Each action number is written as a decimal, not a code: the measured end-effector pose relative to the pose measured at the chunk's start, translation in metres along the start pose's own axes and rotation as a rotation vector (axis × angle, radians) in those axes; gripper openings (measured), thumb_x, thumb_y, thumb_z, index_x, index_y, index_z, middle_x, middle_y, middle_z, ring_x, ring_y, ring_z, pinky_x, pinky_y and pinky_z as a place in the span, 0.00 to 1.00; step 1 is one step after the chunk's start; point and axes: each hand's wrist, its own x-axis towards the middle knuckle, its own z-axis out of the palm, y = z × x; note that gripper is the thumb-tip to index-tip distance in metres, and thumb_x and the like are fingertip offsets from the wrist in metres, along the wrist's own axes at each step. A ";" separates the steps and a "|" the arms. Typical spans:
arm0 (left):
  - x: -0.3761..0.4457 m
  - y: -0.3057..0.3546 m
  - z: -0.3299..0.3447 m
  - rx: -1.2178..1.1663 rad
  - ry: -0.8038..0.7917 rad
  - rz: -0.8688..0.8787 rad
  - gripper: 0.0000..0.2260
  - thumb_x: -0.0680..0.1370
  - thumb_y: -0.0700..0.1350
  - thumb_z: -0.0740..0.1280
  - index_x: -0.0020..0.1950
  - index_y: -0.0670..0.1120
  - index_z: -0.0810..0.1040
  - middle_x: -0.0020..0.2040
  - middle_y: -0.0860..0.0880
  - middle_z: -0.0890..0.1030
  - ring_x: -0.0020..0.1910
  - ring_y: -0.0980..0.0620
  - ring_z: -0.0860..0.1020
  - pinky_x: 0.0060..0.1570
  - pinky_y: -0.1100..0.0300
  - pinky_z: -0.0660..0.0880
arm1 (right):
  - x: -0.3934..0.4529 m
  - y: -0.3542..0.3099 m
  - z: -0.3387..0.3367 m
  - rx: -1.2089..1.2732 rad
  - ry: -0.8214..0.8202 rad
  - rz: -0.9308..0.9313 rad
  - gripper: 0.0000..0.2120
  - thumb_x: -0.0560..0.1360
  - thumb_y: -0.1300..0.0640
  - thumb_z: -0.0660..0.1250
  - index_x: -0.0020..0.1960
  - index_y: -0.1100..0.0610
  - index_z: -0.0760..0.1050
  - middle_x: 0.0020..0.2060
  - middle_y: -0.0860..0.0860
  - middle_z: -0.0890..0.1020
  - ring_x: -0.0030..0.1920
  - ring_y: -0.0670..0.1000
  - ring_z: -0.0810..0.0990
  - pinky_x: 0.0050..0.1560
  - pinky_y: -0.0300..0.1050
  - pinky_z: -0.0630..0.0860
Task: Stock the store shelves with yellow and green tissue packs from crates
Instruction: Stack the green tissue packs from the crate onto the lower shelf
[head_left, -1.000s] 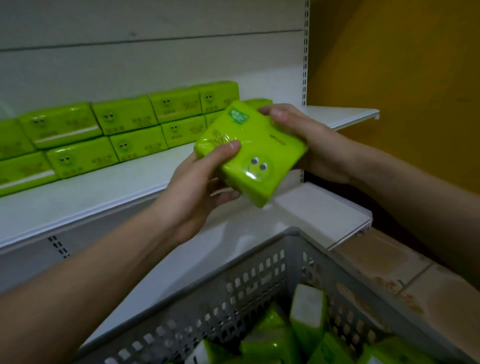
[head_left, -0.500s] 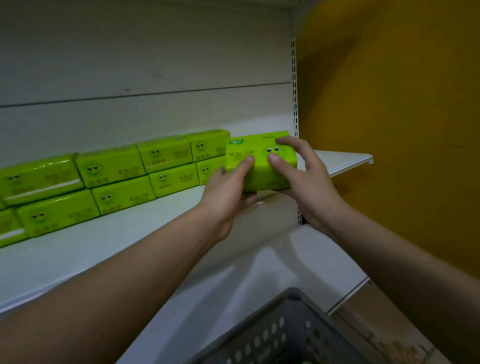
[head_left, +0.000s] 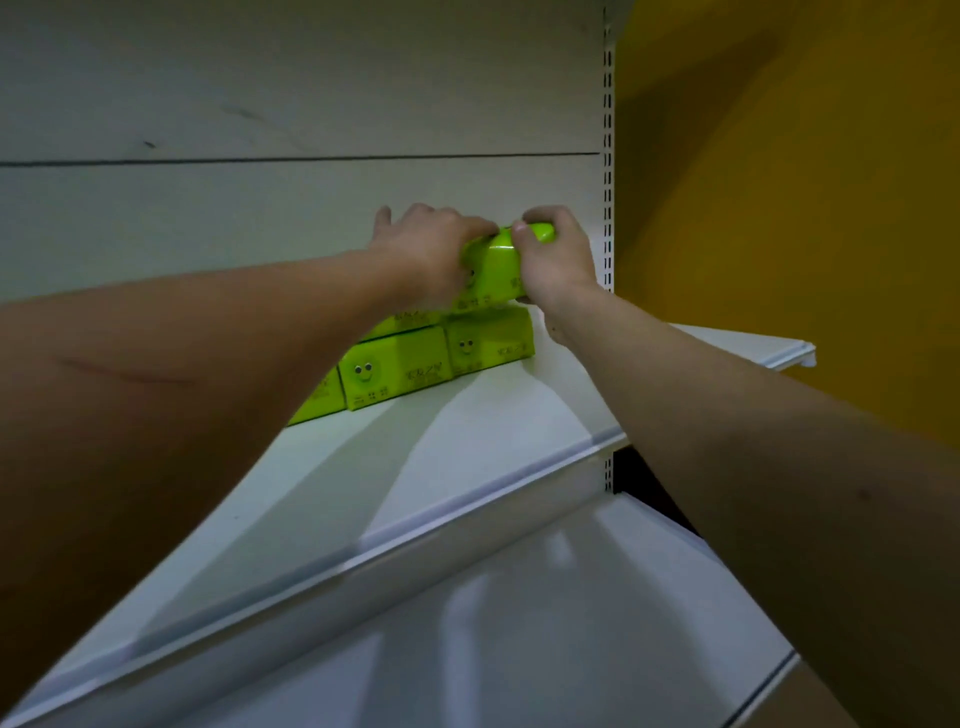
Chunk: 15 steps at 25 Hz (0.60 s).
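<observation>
Our left hand and right hand both clamp green pack by its ends, atop stacked packs at shelf's 12 o'clock. Looks light, soft, slick-wrapped; we judge end grip best.

Single head-worn view, wide-angle. Camera looked forward and slightly down along both forearms toward the shelf and its back panel. Both hands sat near frame centre, at arm's reach. Shelf edge ran diagonally across the lower frame. Orange wall filled the right side. No second view to compare.
</observation>
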 end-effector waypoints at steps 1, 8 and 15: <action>0.007 -0.002 0.006 0.002 -0.038 -0.001 0.27 0.79 0.44 0.63 0.76 0.60 0.61 0.73 0.47 0.69 0.72 0.43 0.65 0.71 0.39 0.59 | 0.007 0.006 0.005 -0.007 0.007 0.016 0.05 0.79 0.51 0.63 0.55 0.48 0.73 0.59 0.55 0.72 0.45 0.55 0.77 0.55 0.57 0.78; 0.025 -0.002 0.043 0.169 -0.129 -0.010 0.31 0.78 0.44 0.61 0.77 0.62 0.55 0.73 0.44 0.68 0.73 0.42 0.63 0.72 0.38 0.52 | 0.027 0.044 0.030 -0.223 -0.026 0.176 0.23 0.83 0.47 0.53 0.74 0.54 0.55 0.68 0.60 0.67 0.68 0.61 0.65 0.66 0.54 0.64; 0.008 0.012 0.024 0.037 -0.054 0.050 0.31 0.75 0.48 0.61 0.78 0.46 0.58 0.76 0.43 0.61 0.76 0.43 0.55 0.75 0.46 0.52 | 0.020 0.029 0.014 -0.466 -0.210 0.035 0.27 0.84 0.59 0.48 0.78 0.61 0.41 0.79 0.56 0.45 0.78 0.57 0.51 0.76 0.48 0.51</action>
